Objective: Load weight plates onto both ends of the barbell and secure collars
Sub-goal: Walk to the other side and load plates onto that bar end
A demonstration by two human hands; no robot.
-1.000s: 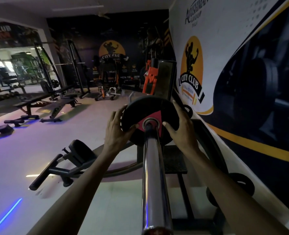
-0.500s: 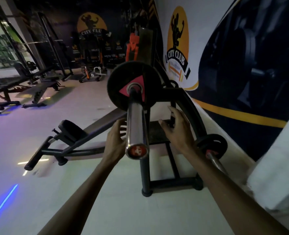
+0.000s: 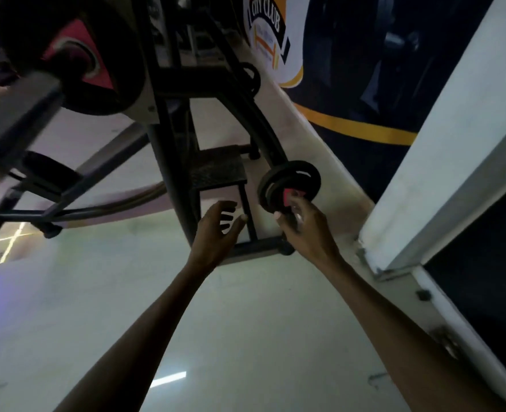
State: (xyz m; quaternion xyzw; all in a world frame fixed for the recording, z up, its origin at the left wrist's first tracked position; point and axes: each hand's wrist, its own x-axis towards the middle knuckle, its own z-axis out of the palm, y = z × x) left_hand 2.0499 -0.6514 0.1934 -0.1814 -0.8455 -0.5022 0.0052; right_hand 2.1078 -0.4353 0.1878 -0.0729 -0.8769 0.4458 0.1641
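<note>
The barbell sleeve runs blurred across the upper left, with a large black weight plate bearing a red mark seated on it. Low on the right, small black plates with a red mark sit on a storage peg of the rack. My right hand is curled at the front of these small plates, thumb and fingers around the hub area; whether it grips is unclear. My left hand hovers to their left with its fingers spread and holds nothing. No collar is visible.
The black rack's base bar lies on the pale floor just beyond my hands. A bench frame stands at the left. A white pillar edge and the painted wall close in on the right.
My view has dropped down and to the right. Both hands left the barbell end and reached low; my right hand now meets the small plates on the rack peg.
</note>
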